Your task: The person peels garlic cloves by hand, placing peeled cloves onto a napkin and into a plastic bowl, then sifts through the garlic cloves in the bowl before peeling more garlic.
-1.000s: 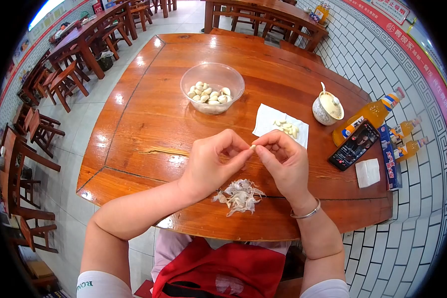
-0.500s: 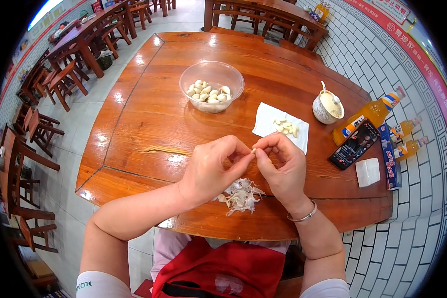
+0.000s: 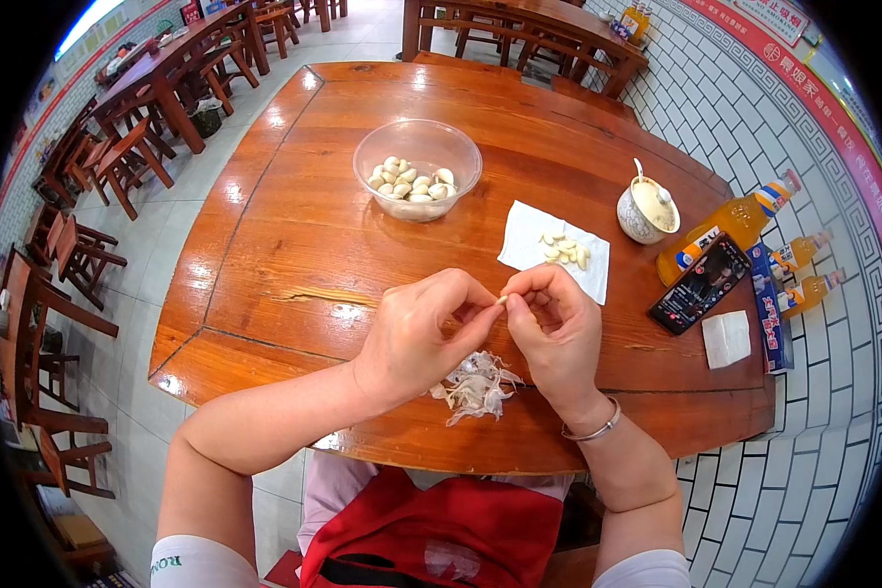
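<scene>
Over the wooden table (image 3: 294, 216), my left hand (image 3: 423, 328) and my right hand (image 3: 563, 328) meet fingertip to fingertip. Both pinch one small garlic clove (image 3: 503, 300), mostly covered by the fingers. Below them lies a heap of papery garlic skins (image 3: 477, 388). Just beyond my right hand, a white napkin (image 3: 522, 230) carries several peeled cloves (image 3: 564, 250). Farther back stands a clear plastic bowl (image 3: 461, 157), with several unpeeled garlic cloves (image 3: 409, 183) in its bottom.
On the right stand a lidded sugar-bowl-like jar (image 3: 645, 214) with a spoon, a large orange drink bottle (image 3: 745, 218) and a phone (image 3: 701, 284) leaning against it. A folded tissue (image 3: 726, 340) and a blue box (image 3: 769, 314) lie by the tiled wall (image 3: 843, 392).
Almost nothing differs. Both hands stay pinched together on the clove, with only a slight shift of the fingers and right wrist.
</scene>
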`<control>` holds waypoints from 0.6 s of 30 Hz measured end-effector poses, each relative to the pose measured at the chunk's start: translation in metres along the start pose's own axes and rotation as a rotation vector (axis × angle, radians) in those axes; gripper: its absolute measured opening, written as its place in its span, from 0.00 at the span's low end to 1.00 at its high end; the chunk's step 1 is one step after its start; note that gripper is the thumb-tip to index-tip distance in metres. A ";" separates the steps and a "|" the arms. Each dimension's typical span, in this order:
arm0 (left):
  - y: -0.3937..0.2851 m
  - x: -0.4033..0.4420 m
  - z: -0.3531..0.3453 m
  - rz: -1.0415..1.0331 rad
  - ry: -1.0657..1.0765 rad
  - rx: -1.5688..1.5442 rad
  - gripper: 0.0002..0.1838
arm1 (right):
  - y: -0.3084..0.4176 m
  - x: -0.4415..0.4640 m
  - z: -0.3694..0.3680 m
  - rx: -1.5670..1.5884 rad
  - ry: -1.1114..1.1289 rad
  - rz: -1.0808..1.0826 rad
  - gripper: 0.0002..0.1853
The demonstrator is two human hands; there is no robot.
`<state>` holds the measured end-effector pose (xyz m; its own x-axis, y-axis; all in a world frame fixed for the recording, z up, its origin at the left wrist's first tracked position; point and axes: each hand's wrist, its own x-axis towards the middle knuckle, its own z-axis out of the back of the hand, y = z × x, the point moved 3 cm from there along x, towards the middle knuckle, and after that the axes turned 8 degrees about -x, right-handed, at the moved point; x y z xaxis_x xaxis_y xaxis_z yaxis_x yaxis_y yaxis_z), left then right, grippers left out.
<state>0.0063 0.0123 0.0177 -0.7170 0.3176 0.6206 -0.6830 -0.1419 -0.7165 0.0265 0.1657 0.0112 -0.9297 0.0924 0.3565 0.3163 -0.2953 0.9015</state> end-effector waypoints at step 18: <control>0.018 0.000 -0.007 0.559 0.121 -0.821 0.06 | 0.001 -0.001 -0.001 0.229 0.104 -0.173 0.01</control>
<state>-0.0048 0.0160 0.0026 -0.8553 0.5032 0.1236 0.0885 0.3771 -0.9219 0.0272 0.1647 0.0113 -0.9841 0.0217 0.1765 0.1749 -0.0603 0.9827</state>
